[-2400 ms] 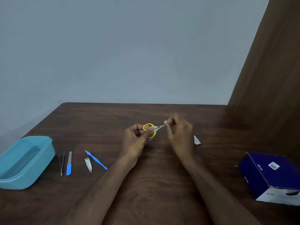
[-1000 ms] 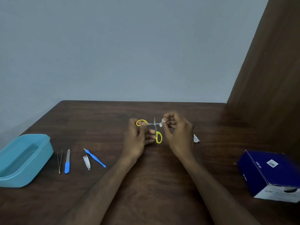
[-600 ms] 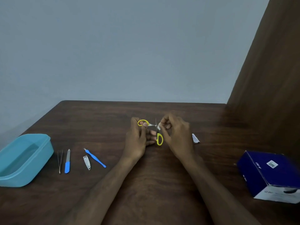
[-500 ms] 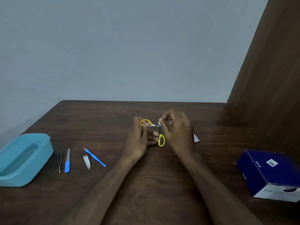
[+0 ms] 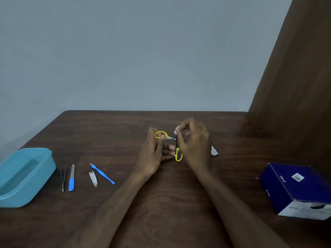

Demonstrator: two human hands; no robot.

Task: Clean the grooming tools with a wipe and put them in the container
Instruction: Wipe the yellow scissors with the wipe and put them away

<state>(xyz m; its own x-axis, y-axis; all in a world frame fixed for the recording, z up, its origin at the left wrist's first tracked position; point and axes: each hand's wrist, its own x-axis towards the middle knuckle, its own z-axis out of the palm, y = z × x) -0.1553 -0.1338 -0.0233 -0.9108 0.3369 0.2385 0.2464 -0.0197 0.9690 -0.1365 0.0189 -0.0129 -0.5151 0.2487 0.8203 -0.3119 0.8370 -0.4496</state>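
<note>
Grey-blue wall [image 5: 125, 51] behind, dark wood panel [image 5: 295, 86] rising on the right. Dark brown wood-grain desk [image 5: 161, 203] fills the lower half.

Both forearms reach in from the bottom edge, bare, meeting mid-desk. Left hand [image 5: 154, 153] grips the scissors [image 5: 176, 144]: thumb pressed on one yellow loop, fingers curled under the pivot area. Scissors are spread open, one loop up-left at the thumb, the other loop hanging down between the two hands. Right hand [image 5: 195, 145] has fingers curled, thumb and forefinger pinching a small white wipe [image 5: 177, 129] at the upper blade; the blade tip itself is hidden by the fingers. Both hands held just above the desk or resting on it, cannot tell which.

Blue box [image 5: 295, 187] on the desk at far right, lying on its side, white end facing the camera, small label on top. Teal tub [image 5: 43, 169] at far left, partly cut by the frame edge, no lid, inside looks bare as far as it shows.

Between tub and left forearm, a row of tools flat on the desk, apart from each other: blue cuticle pusher [image 5: 103, 174] lying diagonal, nail file [image 5: 71, 178] with blue handle, tweezers [image 5: 63, 177] just left of the file, small metal clipper [image 5: 93, 179] beside the pusher. Torn wrapper [image 5: 214, 151] on the desk just right of the right hand.
</note>
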